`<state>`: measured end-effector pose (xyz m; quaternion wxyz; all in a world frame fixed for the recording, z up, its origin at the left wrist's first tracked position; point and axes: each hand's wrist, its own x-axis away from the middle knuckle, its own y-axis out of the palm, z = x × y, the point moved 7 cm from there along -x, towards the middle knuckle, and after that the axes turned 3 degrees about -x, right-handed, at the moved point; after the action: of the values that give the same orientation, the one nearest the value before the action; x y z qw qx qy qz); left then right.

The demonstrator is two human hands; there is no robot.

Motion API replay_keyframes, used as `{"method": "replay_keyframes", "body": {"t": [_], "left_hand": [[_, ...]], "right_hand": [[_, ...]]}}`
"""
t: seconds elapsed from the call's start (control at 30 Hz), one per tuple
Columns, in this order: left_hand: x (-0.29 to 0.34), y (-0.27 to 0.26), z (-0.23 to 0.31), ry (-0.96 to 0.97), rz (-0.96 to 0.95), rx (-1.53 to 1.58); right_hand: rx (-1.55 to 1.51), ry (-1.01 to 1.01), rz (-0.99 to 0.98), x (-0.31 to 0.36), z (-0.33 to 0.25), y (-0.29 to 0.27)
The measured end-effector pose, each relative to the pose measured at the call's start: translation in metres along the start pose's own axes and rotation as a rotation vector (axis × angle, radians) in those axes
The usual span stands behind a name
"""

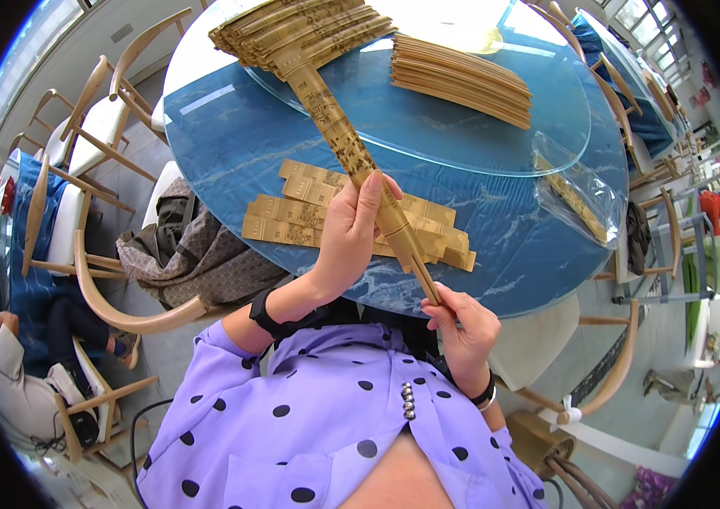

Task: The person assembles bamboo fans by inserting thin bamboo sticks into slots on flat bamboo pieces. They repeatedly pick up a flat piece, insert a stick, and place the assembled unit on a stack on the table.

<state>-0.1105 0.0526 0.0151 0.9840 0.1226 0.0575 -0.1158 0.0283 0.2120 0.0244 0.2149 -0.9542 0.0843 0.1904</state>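
"On my feed I see a long gold sleeve (334,127), dark-printed, slanting up past the left hand (355,216)."
"And the sticks (425,281)?"
"Brown, slim, at its lower end, pinched in the right hand (467,331)."

a wooden chair (144,323) stood left of the blue bench (233,161), patterned cloth (199,259) heaped on it. pale-seated chairs (99,140) stood beyond, near a blue-draped table (31,204). a seated person's leg (80,327) showed at far left. purple flowers (650,488) were at lower right, a window (25,64) at upper left.
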Motion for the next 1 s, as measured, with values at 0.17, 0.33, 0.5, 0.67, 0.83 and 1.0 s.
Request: {"method": "replay_keyframes", "body": {"t": [0.17,0.33,0.5,0.67,0.83,1.0], "left_hand": [[-0.001,-0.002,-0.006,-0.086,-0.079,0.064],[0.004,0.001,-0.011,-0.086,-0.053,-0.019],[0.008,0.001,-0.013,-0.142,-0.093,0.008],[0.011,0.001,-0.017,-0.138,-0.071,-0.014],[0.013,0.001,-0.019,-0.147,-0.071,0.020],[0.012,-0.001,-0.024,-0.169,-0.055,0.018]], "right_hand": [[0.024,-0.048,0.007,0.000,-0.004,-0.004],[-0.012,-0.072,0.006,-0.003,-0.007,0.001],[0.058,-0.120,-0.014,-0.004,-0.010,-0.002],[0.094,-0.168,-0.035,-0.010,-0.012,0.001],[0.175,-0.218,0.003,-0.011,-0.017,0.001],[0.164,-0.280,-0.013,-0.015,-0.023,0.002]]}}
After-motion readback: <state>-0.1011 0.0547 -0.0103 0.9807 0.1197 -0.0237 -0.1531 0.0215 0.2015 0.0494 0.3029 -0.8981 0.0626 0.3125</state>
